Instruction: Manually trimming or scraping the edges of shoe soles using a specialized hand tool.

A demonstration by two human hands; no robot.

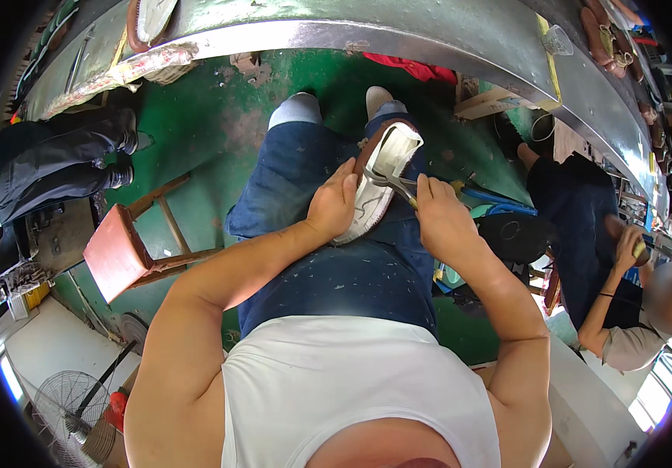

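Note:
A shoe [365, 209] with a brown upper and a pale, bare underside lies sole up across my thighs, its heel end pointing away from me. My left hand [333, 203] is closed round the shoe's left side, the fingers partly hidden beneath it. In my right hand [443, 220] is a pair of metal pincers [403, 186], gripped by the handles. The head of the pincers touches the shoe near the middle of its underside; whether the jaws pinch anything is too small to tell.
A metal-topped workbench [289, 33] curves across the far side. At left stands a stool with a red seat [120, 251], and behind it a fan [70, 413]. A co-worker [574, 210] sits at right, holding something. Another person's legs [63, 156] show at far left.

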